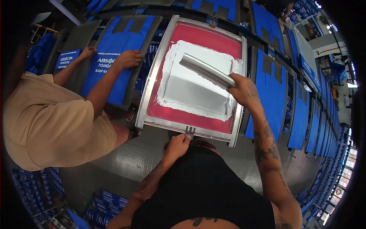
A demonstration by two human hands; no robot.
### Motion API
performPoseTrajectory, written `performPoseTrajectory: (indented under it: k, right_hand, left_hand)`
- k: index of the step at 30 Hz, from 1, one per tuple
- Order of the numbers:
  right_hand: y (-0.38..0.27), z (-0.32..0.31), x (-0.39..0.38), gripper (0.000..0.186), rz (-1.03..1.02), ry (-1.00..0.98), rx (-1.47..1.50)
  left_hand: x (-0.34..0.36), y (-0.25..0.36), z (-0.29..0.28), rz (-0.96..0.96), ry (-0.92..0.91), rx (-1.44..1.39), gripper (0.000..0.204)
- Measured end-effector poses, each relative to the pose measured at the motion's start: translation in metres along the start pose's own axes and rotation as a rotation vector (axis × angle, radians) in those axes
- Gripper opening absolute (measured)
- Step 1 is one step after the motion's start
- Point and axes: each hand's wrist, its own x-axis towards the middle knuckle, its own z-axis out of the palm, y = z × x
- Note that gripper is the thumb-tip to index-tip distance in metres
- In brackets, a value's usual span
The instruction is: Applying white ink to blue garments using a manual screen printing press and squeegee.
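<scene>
A screen-printing frame [138,114] with a silver metal border and red mesh lies in front of me. A rectangle of thick white ink [198,95] covers much of the mesh. My right hand [242,89] is closed round the right end of a long silver squeegee [204,66], which lies diagonally over the ink. My left hand [177,147] grips a small metal bracket [190,130] at the middle of the frame's near edge.
At left, a co-worker in tan [57,126] has both hands [127,59] at blue printed bags [106,87] on boards. Rows of blue bag pieces [268,99] on boards run away to the right. Below is a textured metal floor [126,160], with stacked blue bags [106,200] at lower left.
</scene>
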Motion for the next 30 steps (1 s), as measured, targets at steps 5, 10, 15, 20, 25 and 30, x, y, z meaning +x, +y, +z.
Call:
performPoseTrajectory:
  k: [5, 10, 15, 20, 25, 30]
  right_hand:
    - [0.021, -0.001, 0.022, 0.033, -0.033, 0.012, 0.066]
    - [0.027, 0.0, 0.036, 0.034, -0.033, -0.092, 0.157]
    - [0.036, 0.002, 0.056, 0.036, -0.042, -0.116, 0.172]
    - [0.035, 0.006, 0.08, 0.038, -0.036, -0.134, 0.163]
    - [0.029, 0.016, 0.108, 0.032, -0.037, -0.072, -0.01]
    - [0.056, 0.106, 0.111, 0.021, -0.164, 0.161, -0.31]
  left_hand:
    - [0.004, 0.001, 0.0, -0.129, -0.061, 0.038, 0.034]
    - [0.003, -0.009, -0.002, -0.201, -0.058, 0.071, 0.035]
    - [-0.001, 0.003, -0.011, -0.268, -0.169, -0.189, 0.035]
    - [-0.006, -0.04, 0.004, -0.294, -0.215, -0.431, 0.035]
    - [0.01, -0.053, -0.013, -0.364, -0.492, -0.678, 0.034]
    - [0.041, 0.003, -0.077, 0.063, -0.117, -0.012, 0.032]
